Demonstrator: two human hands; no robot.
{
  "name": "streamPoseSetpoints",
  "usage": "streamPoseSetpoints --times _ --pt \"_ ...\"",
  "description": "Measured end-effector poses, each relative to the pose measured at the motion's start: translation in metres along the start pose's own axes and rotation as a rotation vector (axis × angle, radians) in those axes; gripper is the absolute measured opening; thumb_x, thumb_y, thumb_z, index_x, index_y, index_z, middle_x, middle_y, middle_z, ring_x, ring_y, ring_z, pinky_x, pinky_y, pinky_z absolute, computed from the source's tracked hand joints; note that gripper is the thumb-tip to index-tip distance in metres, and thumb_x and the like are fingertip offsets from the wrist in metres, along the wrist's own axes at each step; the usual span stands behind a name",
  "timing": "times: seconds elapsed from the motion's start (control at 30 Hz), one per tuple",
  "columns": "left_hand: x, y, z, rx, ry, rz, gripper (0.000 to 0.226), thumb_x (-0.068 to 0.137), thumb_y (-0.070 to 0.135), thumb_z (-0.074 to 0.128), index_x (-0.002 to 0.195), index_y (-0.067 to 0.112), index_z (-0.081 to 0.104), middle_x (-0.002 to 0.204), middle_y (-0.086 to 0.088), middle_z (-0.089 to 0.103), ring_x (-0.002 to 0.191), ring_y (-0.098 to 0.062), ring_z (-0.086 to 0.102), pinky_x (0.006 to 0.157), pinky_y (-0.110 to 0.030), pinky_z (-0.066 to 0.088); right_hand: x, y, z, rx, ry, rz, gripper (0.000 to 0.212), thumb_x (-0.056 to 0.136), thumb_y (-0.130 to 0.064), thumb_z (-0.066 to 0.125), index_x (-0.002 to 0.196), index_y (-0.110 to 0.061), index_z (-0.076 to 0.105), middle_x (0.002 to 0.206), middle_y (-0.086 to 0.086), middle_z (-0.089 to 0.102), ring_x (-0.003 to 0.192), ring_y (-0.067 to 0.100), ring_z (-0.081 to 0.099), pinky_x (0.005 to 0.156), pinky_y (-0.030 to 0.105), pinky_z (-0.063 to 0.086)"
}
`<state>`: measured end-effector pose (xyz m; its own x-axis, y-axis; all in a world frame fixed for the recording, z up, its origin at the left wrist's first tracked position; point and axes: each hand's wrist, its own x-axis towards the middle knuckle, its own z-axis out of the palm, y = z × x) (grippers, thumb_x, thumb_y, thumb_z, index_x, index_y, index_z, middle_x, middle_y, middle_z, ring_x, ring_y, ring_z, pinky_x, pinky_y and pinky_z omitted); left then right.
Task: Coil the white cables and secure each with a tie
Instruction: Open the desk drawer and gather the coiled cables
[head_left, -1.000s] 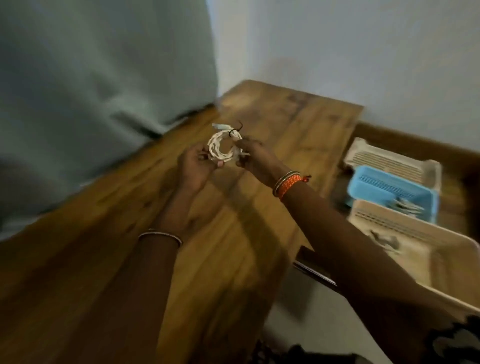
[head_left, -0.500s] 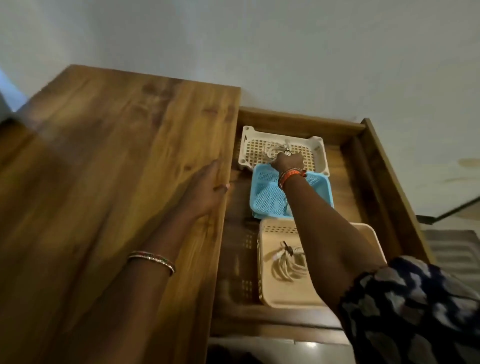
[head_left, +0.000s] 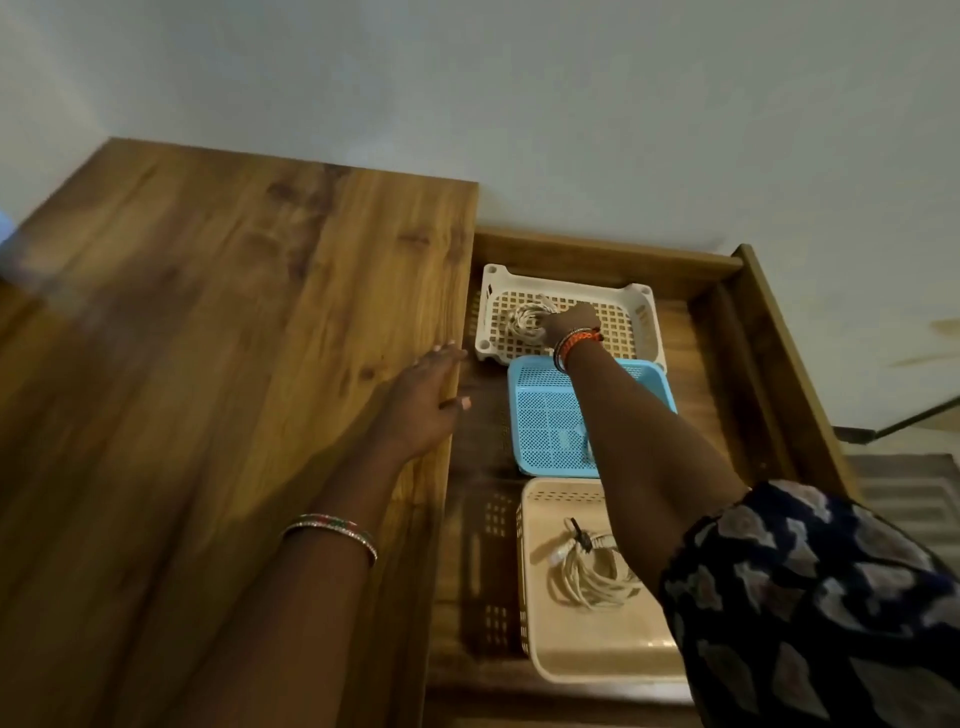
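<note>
A small coiled white cable (head_left: 523, 320) lies on the floor of the white lattice basket (head_left: 631, 312) at the far end of the lower shelf. My right hand (head_left: 570, 321) reaches into that basket, and its fingers curl onto the coil's right side. On the edge of the wooden table (head_left: 218, 364) my left hand (head_left: 422, 402) rests flat with straight fingers and holds nothing. A second coiled white cable (head_left: 587, 574), bound with a black tie (head_left: 581, 535), lies in the beige basket (head_left: 587, 654) nearest me.
A blue mesh basket (head_left: 540, 415) sits between the white and beige ones, partly under my right forearm, with something pale inside. All three stand on a lower wooden shelf (head_left: 711, 364) with a raised rim, against a pale wall.
A second ago both hands held the coil above the table. My right hand then carried it to the white basket and lowered it onto the basket floor; my left hand settled on the table edge.
</note>
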<state>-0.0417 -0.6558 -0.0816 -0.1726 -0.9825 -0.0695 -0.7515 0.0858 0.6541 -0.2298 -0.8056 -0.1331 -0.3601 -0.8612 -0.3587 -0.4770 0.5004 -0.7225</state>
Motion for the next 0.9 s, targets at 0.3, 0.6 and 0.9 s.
streamPoseSetpoints --times 0.3,0.6,0.9 --pt "-0.006 0.024 -0.012 0.046 -0.12 -0.126 0.063 0.093 0.032 0.053 0.147 0.014 0.026 0.154 -0.01 0.025 0.141 -0.025 0.027 0.111 -0.031 0.025 -0.059 0.059 -0.111 -0.24 0.474 -0.194 0.038 0.075 -0.013 0.052 0.111 -0.003 0.059 0.112 0.019 0.062 0.108 0.037 0.057 0.092 0.04 0.044" --pt "-0.025 0.026 0.002 0.044 -0.154 -0.113 0.057 0.093 0.035 0.053 0.145 0.024 0.031 0.15 -0.013 0.034 0.135 -0.032 0.036 0.108 -0.04 0.032 -0.102 0.2 -0.18 -0.765 0.543 0.335 0.049 0.09 -0.011 0.052 0.133 0.007 0.036 0.129 0.021 0.049 0.116 0.037 0.05 0.095 0.044 0.041" --pt "-0.042 0.038 0.01 -0.222 -0.164 -0.185 0.077 0.08 0.049 0.053 0.147 0.031 0.023 0.156 0.002 0.022 0.142 -0.021 0.024 0.115 -0.044 0.021 -0.125 0.173 -0.183 -0.903 0.406 0.294 0.035 0.08 -0.001 0.067 0.114 0.001 0.06 0.109 0.017 0.063 0.097 0.035 0.065 0.077 0.048 0.056"
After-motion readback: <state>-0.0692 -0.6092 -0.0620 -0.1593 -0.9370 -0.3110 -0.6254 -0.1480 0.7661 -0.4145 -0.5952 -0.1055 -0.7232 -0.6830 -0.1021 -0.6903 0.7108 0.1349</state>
